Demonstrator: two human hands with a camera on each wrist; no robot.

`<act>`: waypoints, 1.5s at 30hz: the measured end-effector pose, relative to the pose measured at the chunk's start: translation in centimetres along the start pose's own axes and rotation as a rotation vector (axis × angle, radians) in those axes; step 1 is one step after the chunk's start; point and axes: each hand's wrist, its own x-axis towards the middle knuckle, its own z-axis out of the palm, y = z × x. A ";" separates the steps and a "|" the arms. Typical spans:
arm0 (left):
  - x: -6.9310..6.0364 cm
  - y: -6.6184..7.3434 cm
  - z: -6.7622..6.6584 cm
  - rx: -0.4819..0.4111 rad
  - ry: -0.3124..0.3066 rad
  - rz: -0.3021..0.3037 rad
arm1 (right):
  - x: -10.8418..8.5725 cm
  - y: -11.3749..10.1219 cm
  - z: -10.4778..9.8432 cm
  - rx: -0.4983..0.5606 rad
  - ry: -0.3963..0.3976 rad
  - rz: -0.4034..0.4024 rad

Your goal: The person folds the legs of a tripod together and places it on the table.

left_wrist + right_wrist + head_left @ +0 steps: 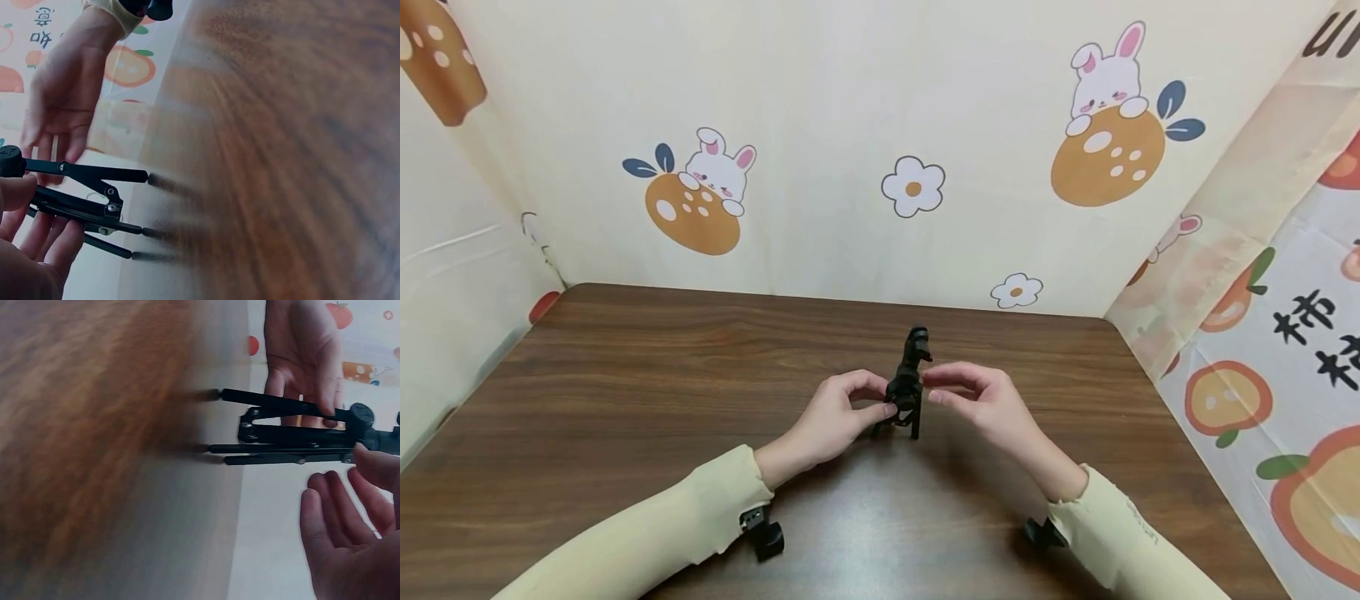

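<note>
A small black tripod (907, 387) stands nearly upright on the brown table, its head raised and its legs only slightly spread. My left hand (835, 417) holds it from the left, thumb in front and fingers behind, near the top of the legs. On the other side, my right hand (996, 408) is close against the tripod with relaxed, mostly straight fingers. The right wrist view puts the right thumb (378, 467) over the upper legs; whether it touches cannot be told. In the left wrist view the leg tips (140, 177) meet or nearly meet their reflections on the tabletop.
The wooden table (625, 375) runs back to a pale curtain (820, 167) printed with rabbits and flowers. Another printed cloth (1285, 350) hangs along the right side. Each sleeve carries a black wrist device (763, 533) near the cuff.
</note>
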 end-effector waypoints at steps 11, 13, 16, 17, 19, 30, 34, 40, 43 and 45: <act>-0.1 0.0 0.0 0.028 -0.023 0.011 | -0.2 2.4 1.1 -0.200 -0.251 0.147; 0.0 0.1 0.1 0.041 -0.016 0.012 | -0.3 2.5 1.4 -0.225 -0.267 0.152; 0.0 0.1 0.2 0.034 -0.008 0.024 | -0.3 2.7 1.8 -0.250 -0.263 0.148; 0.0 0.1 0.2 0.027 -0.004 0.029 | -0.3 2.8 1.9 -0.256 -0.261 0.144; 0.0 0.1 0.2 0.016 0.007 0.037 | -0.3 2.9 2.1 -0.256 -0.261 0.144; -0.1 1.1 -0.3 -0.066 0.069 0.007 | -0.6 2.4 2.7 -0.232 -0.206 0.093; -0.2 1.5 -0.4 -0.071 0.054 0.018 | -0.6 2.2 2.9 -0.251 -0.148 0.074; -0.7 1.9 -0.6 -0.024 0.020 0.075 | -0.6 2.3 3.1 -0.211 -0.110 0.026; -0.8 1.7 -0.6 -0.042 0.021 0.079 | -0.6 2.1 3.2 -0.190 -0.084 0.010; -0.8 1.6 -0.7 -0.057 0.027 0.078 | -0.5 2.0 3.2 -0.182 -0.070 0.014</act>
